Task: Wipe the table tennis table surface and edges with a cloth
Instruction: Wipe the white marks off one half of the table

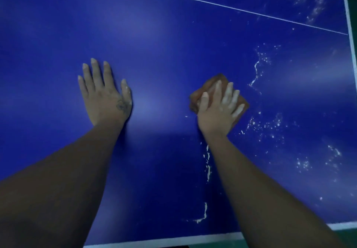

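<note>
Brown cloth (206, 86) sits under my right hand (218, 110), fingers flat, pressing; left hand (105, 96), at nine o'clock, rests splayed on the table (173, 44).

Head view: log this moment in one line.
left hand flat on table | right hand pressing cloth | white specks right of cloth

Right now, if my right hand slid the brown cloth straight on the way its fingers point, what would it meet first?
Nothing standing: the right hand on the brown folded cloth has bare blue table ahead, then probably the thin white line. The white streak of droplets lies just right of that path.
</note>
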A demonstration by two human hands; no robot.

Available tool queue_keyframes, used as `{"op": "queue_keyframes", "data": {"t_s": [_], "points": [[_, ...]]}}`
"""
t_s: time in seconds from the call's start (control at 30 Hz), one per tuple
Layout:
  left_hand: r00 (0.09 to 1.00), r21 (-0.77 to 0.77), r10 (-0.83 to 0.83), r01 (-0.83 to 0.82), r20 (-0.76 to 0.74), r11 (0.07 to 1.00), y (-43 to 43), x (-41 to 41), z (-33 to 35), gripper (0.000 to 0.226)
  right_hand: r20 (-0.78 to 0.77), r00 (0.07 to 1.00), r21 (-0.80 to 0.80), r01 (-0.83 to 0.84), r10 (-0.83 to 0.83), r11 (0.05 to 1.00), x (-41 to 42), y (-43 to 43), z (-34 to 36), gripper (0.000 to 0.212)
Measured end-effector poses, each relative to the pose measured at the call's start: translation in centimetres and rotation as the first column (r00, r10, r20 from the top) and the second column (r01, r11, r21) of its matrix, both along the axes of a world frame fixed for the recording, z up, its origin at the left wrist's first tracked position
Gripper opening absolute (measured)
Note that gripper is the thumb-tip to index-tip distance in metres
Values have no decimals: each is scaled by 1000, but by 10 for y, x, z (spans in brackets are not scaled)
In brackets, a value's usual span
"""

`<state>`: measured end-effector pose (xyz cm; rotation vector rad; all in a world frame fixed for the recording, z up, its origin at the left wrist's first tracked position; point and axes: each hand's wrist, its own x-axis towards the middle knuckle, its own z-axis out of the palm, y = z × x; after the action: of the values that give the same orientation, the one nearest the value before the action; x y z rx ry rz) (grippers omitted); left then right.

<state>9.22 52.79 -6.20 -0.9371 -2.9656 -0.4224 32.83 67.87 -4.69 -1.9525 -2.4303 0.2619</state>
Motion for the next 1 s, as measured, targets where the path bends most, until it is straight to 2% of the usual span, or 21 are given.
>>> {"op": "queue_keyframes", "data": {"t_s": [0.1, 0.2, 0.3, 0.33, 0.4, 0.47, 0.53, 0.63, 0.7, 0.73, 0.8, 0.87, 1.0], "points": [[998, -6, -55, 55, -4, 998, -31, 32, 2, 70, 14, 957, 64, -289, 288, 955, -18, -41, -2, 67], [999, -18, -49, 49, -11, 999, -78, 73, 4, 65, -10, 842, 78, -538, 540, 839, -1, -56, -7, 63], [999, -15, -50, 50, -3, 999, -100, 91, 5, 64, -32, 699, 85, -711, 715, 698, 37, -32, -9, 61], [999, -13, -46, 46, -3, 999, -99, 90, 6, 64, -26, 686, 82, -723, 727, 686, 51, -18, -9, 61], [999, -17, -40, 40, 7, 999, -95, 87, 7, 64, 18, 762, 56, -647, 647, 761, 82, 7, -5, 62], [1000, -15, -29, 29, 8, 999, -95, 87, 6, 63, 38, 886, 30, -464, 463, 885, 107, 17, -1, 64], [999, -4, -30, 30, 10, 1000, -97, 89, 6, 63, 39, 966, 11, -256, 255, 967, 114, 9, 1, 64], [999, -2, -31, 31, 17, 1000, -96, 85, 6, 63, -12, 1000, 26, 21, -21, 999, 82, -25, 1, 64], [999, -2, -29, 29, 27, 1000, -96, 86, 6, 63, -59, 996, 25, 71, -69, 997, 51, -49, 0, 64], [999, 4, -26, 25, 31, 1000, -97, 86, 6, 63, -62, 998, 31, 6, -5, 1000, 38, -62, -2, 65], [999, 19, -23, 22, 37, 1000, -98, 86, 7, 63, -48, 966, 42, -252, 254, 967, 24, -86, -8, 65], [999, 27, -28, 27, 40, 999, -97, 86, 7, 63, -53, 856, 36, -514, 515, 857, 28, -99, -12, 65], [999, 25, -19, 18, 40, 1000, -96, 88, 9, 62, -86, 622, 26, -779, 778, 626, 60, -70, -11, 64]]}}
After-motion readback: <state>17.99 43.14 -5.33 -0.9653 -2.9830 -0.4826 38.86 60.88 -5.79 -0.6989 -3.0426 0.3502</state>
